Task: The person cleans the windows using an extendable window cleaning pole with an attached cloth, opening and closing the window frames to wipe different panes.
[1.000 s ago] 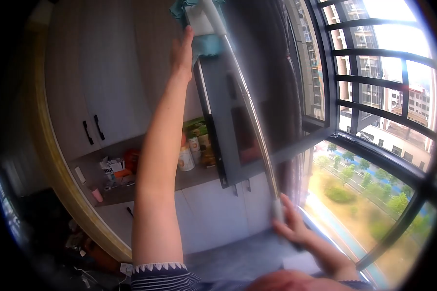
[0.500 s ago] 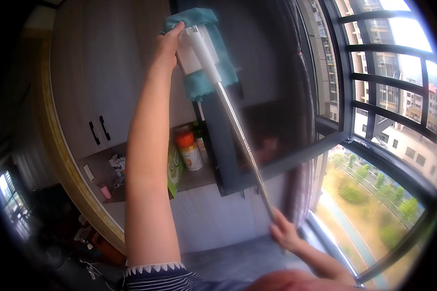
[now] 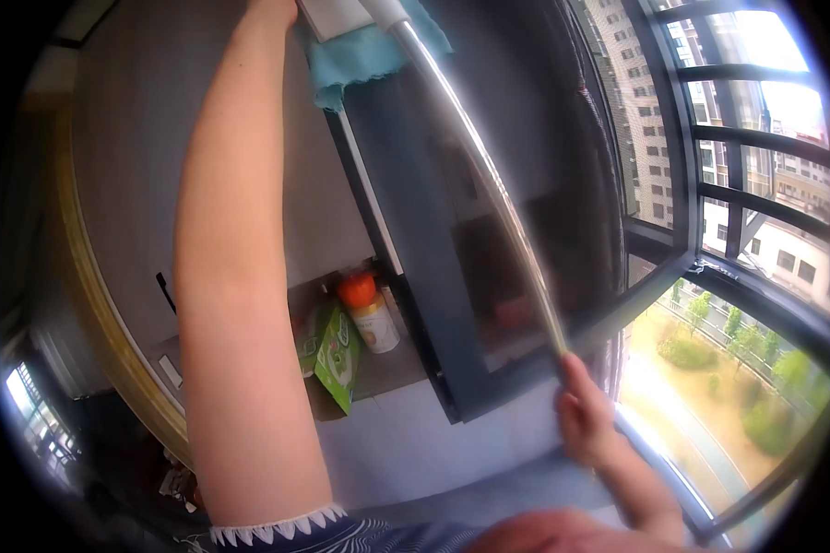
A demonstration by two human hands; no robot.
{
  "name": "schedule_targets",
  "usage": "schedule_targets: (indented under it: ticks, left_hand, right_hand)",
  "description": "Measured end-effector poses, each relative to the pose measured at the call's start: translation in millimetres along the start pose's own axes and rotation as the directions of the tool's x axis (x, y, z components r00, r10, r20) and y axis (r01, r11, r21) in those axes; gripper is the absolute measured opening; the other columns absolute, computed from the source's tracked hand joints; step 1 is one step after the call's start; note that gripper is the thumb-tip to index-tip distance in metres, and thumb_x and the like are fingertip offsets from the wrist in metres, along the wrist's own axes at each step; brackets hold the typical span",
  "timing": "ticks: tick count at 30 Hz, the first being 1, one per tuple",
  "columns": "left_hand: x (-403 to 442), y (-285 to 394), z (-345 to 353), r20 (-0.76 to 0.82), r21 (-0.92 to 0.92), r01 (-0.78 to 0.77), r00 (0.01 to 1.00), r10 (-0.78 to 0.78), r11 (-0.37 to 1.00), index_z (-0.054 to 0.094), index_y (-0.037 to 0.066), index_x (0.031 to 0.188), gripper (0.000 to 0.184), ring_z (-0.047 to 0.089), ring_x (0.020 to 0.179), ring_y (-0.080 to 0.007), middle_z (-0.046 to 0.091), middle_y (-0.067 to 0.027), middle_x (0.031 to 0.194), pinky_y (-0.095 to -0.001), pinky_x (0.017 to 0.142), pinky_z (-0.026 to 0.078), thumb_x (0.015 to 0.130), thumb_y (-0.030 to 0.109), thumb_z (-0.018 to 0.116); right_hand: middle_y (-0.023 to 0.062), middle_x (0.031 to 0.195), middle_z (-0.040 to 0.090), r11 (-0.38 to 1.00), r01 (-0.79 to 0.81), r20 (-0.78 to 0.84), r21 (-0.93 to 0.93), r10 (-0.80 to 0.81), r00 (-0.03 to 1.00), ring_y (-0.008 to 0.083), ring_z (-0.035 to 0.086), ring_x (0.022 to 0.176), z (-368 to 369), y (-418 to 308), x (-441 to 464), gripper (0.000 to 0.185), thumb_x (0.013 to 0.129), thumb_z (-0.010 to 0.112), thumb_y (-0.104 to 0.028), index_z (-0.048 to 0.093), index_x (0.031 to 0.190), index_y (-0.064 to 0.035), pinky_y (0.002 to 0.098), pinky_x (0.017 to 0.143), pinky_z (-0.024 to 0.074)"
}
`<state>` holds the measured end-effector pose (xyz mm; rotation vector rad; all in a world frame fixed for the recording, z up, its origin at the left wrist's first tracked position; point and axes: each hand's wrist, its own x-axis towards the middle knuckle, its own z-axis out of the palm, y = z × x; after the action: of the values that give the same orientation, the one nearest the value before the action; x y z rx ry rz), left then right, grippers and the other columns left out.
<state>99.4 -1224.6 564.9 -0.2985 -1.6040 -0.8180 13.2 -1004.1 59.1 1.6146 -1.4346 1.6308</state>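
Note:
A flat mop with a long metal pole slants across the view. Its white head carries a teal cloth that lies over the upper part of an open, dark-framed window sash. My left hand is at the top edge beside the mop head, with its fingers cut off by the frame. Lower right, my right hand is closed round the lower end of the pole.
The open sash stands in front of cabinets. Behind my left arm, a green box and a white can with an orange lid stand on a counter. A barred window is at the right.
The mop head and cloth came down into view, then rose towards the top edge again. My left hand went up with them, mostly out of view. My right hand shifted slightly right, still round the pole.

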Motion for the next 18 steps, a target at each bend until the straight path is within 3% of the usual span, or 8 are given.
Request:
schedule_targets:
  ticks: [4,5,6,7,9,14,16,18]
  left_hand:
    - [-10,4,-5,0.215,-0.289,0.055,0.977,0.008,0.956,0.056,0.006,0.104,0.037,0.058,0.091,-0.0223,0.060,-0.0086,0.100,-0.0361,0.078,0.049,0.087,0.038,0.049]
    - [-32,5,-3,0.241,-0.375,-0.089,0.952,0.190,0.923,0.055,0.004,0.109,0.041,0.053,0.099,-0.0200,0.056,-0.0094,0.108,-0.0332,0.086,0.043,0.084,0.035,0.056]
    - [8,-25,-45,0.248,-0.242,0.102,0.968,-0.040,0.965,0.055,0.003,0.110,0.060,0.051,0.097,-0.0172,0.059,-0.0058,0.101,-0.0302,0.086,0.037,0.080,0.054,0.051]
    - [-31,-24,-30,0.149,-0.198,0.099,0.986,-0.070,0.975,0.047,0.002,0.120,0.073,0.051,0.101,-0.0167,0.058,-0.0058,0.105,-0.0290,0.088,0.037,0.082,0.063,0.037]
    - [-56,-45,-44,0.442,-0.249,0.175,0.896,-0.049,0.952,0.059,-0.001,0.097,0.044,0.058,0.083,-0.0156,0.061,-0.0081,0.091,-0.0297,0.073,0.045,0.076,0.036,0.065]
    - [-131,-79,-14,0.169,-0.393,0.164,0.980,-0.104,0.905,0.060,0.001,0.096,0.041,0.058,0.076,-0.0117,0.061,-0.0039,0.087,-0.0246,0.067,0.046,0.078,0.038,0.064]
    - [-130,-92,-16,0.123,-0.358,0.163,0.984,-0.126,0.919,0.060,0.002,0.095,0.040,0.058,0.074,-0.0110,0.060,-0.0035,0.086,-0.0236,0.066,0.046,0.077,0.037,0.065]
    - [-130,-97,-20,0.103,-0.335,0.126,0.990,-0.097,0.934,0.060,0.001,0.093,0.039,0.057,0.074,-0.0103,0.060,-0.0035,0.085,-0.0237,0.066,0.046,0.077,0.036,0.066]
  right_hand:
    - [0.0153,0.079,0.053,0.988,0.121,-0.095,-0.093,-0.130,0.987,0.0285,0.054,0.067,-5,-1,75,0.058,0.080,0.044,0.007,0.028,0.134,-0.0066,0.0322,0.063,0.0445]
    - [0.0163,0.079,0.053,0.997,0.065,-0.081,-0.042,-0.069,0.994,0.0293,0.055,0.068,-7,1,90,0.059,0.081,0.044,0.006,0.026,0.135,-0.0089,0.0332,0.064,0.0448]
    - [0.0173,0.078,0.054,1.000,0.015,-0.062,0.013,-0.014,0.998,0.0300,0.056,0.068,-10,2,106,0.060,0.082,0.044,0.005,0.025,0.136,-0.0113,0.0342,0.065,0.0452]
    - [0.0192,0.076,0.054,0.994,0.081,-0.091,-0.070,-0.087,0.992,0.0312,0.057,0.068,-13,2,124,0.060,0.083,0.044,0.003,0.024,0.137,-0.0135,0.0350,0.066,0.0452]
    - [0.0224,0.073,0.055,0.965,0.174,-0.134,-0.196,-0.202,0.970,0.0336,0.058,0.068,-20,3,163,0.058,0.085,0.044,-0.001,0.024,0.137,-0.0167,0.0367,0.066,0.0452]
    - [0.0234,0.072,0.057,0.898,0.116,-0.191,-0.425,-0.214,0.958,0.0369,0.059,0.068,-36,-16,268,0.047,0.089,0.042,-0.013,0.029,0.134,-0.0175,0.0402,0.065,0.0450]
    - [0.0140,0.063,0.055,0.818,0.234,-0.210,-0.526,-0.391,0.896,0.0271,0.057,0.053,-43,-11,314,0.046,0.089,0.041,-0.016,0.030,0.134,-0.0193,0.0370,0.054,0.0472]
    - [0.0208,0.103,0.059,0.787,0.025,-0.179,-0.617,-0.170,0.969,0.0309,0.060,0.092,-53,-28,344,0.050,0.089,0.040,-0.026,0.024,0.136,-0.0151,0.0406,0.074,0.0469]
